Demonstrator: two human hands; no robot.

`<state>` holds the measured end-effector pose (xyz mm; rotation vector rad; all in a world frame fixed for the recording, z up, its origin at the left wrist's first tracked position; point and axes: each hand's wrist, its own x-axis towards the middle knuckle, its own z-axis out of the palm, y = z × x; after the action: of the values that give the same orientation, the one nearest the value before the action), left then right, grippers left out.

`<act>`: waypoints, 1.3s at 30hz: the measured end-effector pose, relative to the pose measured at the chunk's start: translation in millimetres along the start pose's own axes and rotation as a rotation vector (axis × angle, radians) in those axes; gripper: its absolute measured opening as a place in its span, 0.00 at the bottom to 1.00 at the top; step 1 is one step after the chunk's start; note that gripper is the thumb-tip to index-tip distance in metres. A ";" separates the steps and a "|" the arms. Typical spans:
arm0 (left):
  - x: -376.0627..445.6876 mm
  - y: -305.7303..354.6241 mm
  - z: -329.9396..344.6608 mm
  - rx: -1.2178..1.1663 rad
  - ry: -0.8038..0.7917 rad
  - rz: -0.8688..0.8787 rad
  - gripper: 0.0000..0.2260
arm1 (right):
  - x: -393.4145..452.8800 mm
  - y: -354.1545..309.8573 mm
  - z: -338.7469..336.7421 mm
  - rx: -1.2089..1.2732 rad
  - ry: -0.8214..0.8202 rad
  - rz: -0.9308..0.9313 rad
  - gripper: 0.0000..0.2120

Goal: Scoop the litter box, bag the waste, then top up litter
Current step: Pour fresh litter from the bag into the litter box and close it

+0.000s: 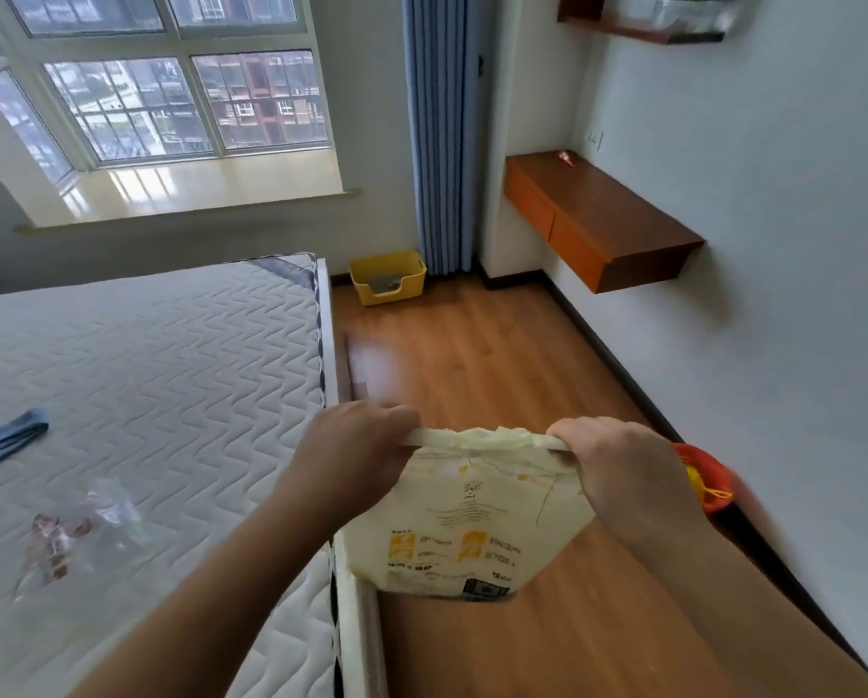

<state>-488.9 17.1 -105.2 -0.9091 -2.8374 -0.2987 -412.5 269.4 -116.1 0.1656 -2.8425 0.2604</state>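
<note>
A pale yellow litter bag (464, 526) with yellow and black print hangs in front of me over the wooden floor. My left hand (359, 445) grips the left end of its crumpled top edge. My right hand (623, 466) grips the right end. The yellow litter box (387, 277) stands far ahead on the floor, by the wall under the window, with grey litter inside. A clear plastic bag (77, 534) with brownish contents lies on the mattress at the left.
A bare quilted mattress (145, 395) fills the left side, with a blue cloth (3, 440) on it. A wooden wall-mounted desk (603, 219) juts out at the right. A red and yellow object (704, 476) sits on the floor behind my right hand. A blue curtain (437, 133) hangs beside the box.
</note>
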 end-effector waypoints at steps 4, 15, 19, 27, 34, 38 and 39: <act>49.7 34.6 11.2 -0.031 -0.010 0.006 0.07 | 8.8 49.7 -13.7 -0.027 0.029 0.021 0.09; 132.2 67.3 36.6 -0.087 0.022 0.047 0.08 | 39.2 127.1 -21.7 -0.074 0.059 0.066 0.15; 149.5 61.6 38.5 -0.093 0.062 0.040 0.07 | 59.7 131.9 -20.5 -0.057 0.066 0.071 0.16; 199.1 5.9 40.2 -0.093 0.028 0.042 0.07 | 127.4 125.0 7.3 -0.077 0.015 0.077 0.15; 245.8 -53.8 32.2 -0.030 -0.003 0.110 0.07 | 205.0 116.4 32.0 -0.100 -0.067 0.140 0.05; 277.9 -80.1 27.9 -0.034 0.005 0.119 0.07 | 245.7 118.7 43.0 -0.090 -0.046 0.143 0.07; 287.1 -86.4 28.1 -0.031 0.004 0.114 0.07 | 256.8 120.7 45.4 -0.084 -0.045 0.136 0.07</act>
<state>-773.2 114.9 -87.7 -1.0700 -2.7713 -0.3306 -686.2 356.1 -104.7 -0.0395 -2.9070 0.1666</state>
